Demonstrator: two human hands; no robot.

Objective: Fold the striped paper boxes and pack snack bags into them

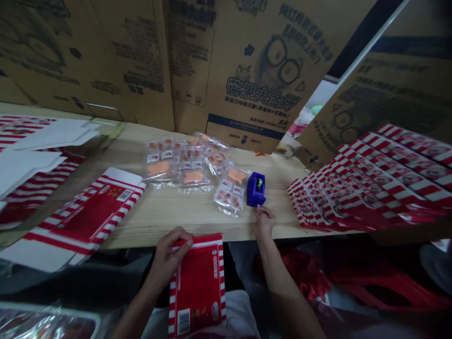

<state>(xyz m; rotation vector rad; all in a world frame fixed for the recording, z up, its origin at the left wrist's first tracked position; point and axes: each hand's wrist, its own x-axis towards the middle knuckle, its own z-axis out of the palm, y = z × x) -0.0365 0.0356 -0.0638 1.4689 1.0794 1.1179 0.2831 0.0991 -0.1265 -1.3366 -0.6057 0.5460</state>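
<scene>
My left hand (172,254) grips the top edge of a red box with red-and-white striped borders (198,285), held upright over my lap. My right hand (264,221) reaches to the table's front edge, fingers curled just below a blue tape dispenser (255,189); whether it pinches tape I cannot make out. Several clear plastic packets with orange and red contents (192,169) lie on the wooden table (183,212) just beyond the dispenser.
A flattened red striped carton (88,212) lies at the left front. White and striped flat cartons (31,155) are stacked far left. A fanned stack of striped cartons (374,183) fills the right. Large brown cardboard boxes (254,70) wall the back.
</scene>
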